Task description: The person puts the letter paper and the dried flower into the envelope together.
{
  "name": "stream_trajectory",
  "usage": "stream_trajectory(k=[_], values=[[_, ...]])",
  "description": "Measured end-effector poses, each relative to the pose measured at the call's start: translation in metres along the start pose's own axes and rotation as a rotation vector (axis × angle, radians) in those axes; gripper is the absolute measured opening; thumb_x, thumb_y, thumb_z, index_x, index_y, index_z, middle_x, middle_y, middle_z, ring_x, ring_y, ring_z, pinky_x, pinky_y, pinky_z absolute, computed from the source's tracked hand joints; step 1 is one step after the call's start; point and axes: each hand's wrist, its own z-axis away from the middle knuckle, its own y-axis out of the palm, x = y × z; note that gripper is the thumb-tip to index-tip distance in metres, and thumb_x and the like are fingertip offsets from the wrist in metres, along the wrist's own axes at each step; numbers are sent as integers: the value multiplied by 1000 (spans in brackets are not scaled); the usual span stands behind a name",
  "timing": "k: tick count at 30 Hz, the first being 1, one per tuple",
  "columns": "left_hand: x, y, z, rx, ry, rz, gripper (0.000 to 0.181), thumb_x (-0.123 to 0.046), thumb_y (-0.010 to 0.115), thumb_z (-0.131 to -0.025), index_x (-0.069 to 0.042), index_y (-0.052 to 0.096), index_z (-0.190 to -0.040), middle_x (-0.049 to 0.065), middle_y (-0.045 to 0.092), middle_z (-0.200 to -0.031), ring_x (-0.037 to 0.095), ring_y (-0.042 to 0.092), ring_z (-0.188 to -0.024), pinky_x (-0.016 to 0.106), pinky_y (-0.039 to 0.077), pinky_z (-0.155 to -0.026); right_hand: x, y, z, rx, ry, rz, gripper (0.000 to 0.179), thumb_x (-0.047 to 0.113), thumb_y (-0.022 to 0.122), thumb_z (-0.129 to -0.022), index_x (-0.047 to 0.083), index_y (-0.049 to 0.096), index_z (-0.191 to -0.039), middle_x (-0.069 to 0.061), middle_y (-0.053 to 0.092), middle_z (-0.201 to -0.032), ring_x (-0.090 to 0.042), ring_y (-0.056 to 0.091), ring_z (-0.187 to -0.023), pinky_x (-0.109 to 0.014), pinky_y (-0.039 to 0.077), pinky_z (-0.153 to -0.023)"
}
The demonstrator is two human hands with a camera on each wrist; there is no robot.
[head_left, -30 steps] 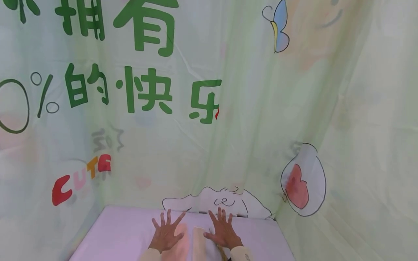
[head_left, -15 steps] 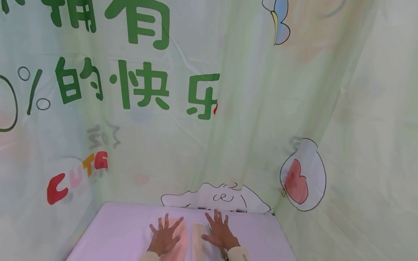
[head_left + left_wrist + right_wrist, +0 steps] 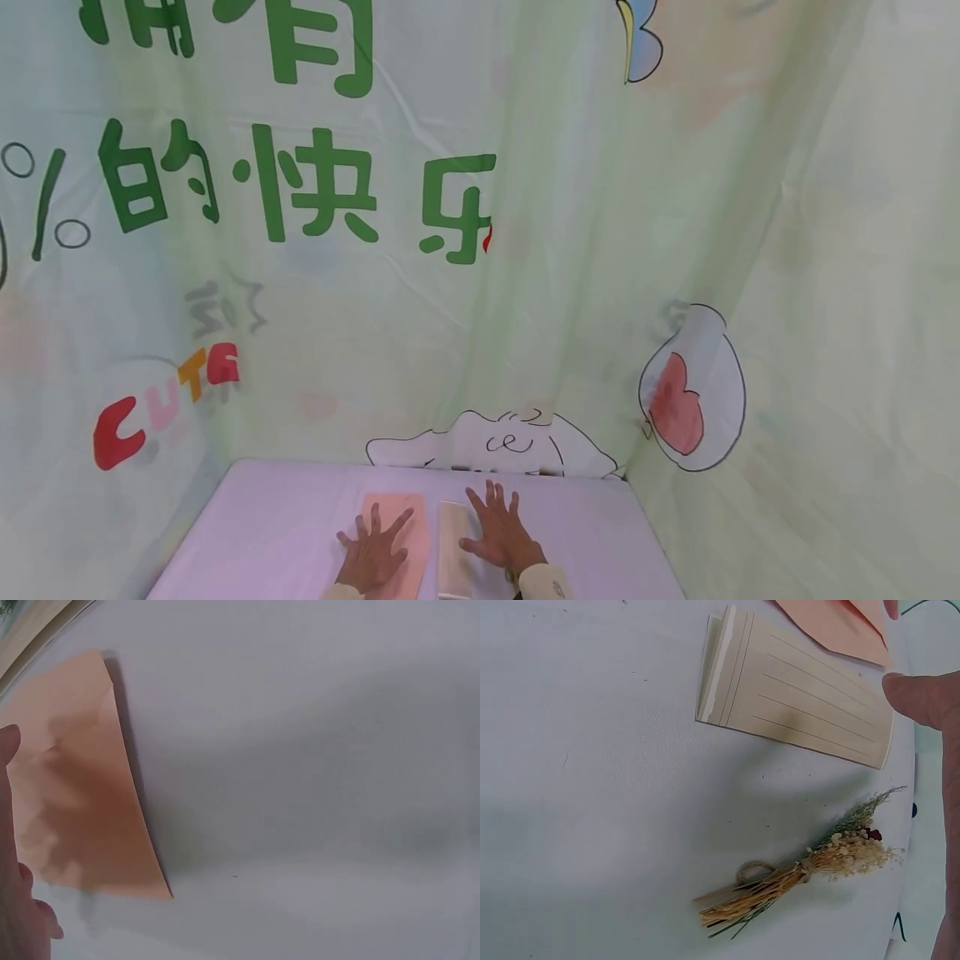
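Note:
With fingers spread, my left hand (image 3: pixel 371 557) hovers over a pink envelope (image 3: pixel 416 546); in the left wrist view its shadow falls on that envelope (image 3: pixel 97 817). My right hand (image 3: pixel 501 529) is spread too, its thumb beside a cream folded card (image 3: pixel 452 554). Printed ruled lines show on this card (image 3: pixel 802 694) in the right wrist view, where the right thumb (image 3: pixel 915 697) overlaps its end. Below the card lies a small dried-flower bouquet (image 3: pixel 802 870) tied with twine; the right wrist mostly hides it in the head view. Neither hand holds anything.
The things lie on a pale lilac table (image 3: pixel 277 533). Printed curtains (image 3: pixel 570 317) with green lettering and cartoon drawings enclose it at the back and both sides.
The head view has tilted down and turned slightly right. My left hand has drawn back toward me, uncovering more of the envelope's far end. Both hands stay spread.

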Motion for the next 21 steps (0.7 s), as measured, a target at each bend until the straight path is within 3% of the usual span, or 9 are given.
stream_trajectory(k=[3, 7, 14, 21], values=[[-4, -2, 4, 42, -42, 47, 63, -35, 78, -95, -33, 55, -154, 43, 45, -158, 72, 48, -130, 101, 27, -95, -1, 2, 0, 9, 14, 4, 89, 51, 74, -92, 6, 45, -164, -42, 30, -170, -63, 28, -159, -84, 16, -125], [-3, 6, 5, 85, -88, 51, 61, -36, 75, -97, -31, 56, -155, 42, 40, -163, 78, 41, -137, 102, 22, -99, -2, 2, -1, -12, 6, 18, 88, 49, 75, -92, 6, 46, -163, -42, 33, -169, -63, 30, -158, -84, 18, -124], [2, 19, 8, 109, -145, 41, 60, -37, 74, -98, -33, 56, -155, 41, 41, -163, 79, 42, -136, 101, 24, -98, -5, 3, -2, 3, 32, 16, 89, 48, 76, -92, 6, 46, -164, -41, 33, -169, -63, 29, -159, -84, 17, -125], [6, 25, 7, 153, -171, 71, 56, -33, 70, -101, -24, 58, -155, 44, 36, -165, 81, 32, -142, 102, 17, -102, -7, 4, -2, 19, 44, 17, 90, 50, 75, -92, 7, 44, -165, -41, 31, -171, -62, 29, -160, -84, 17, -125]])
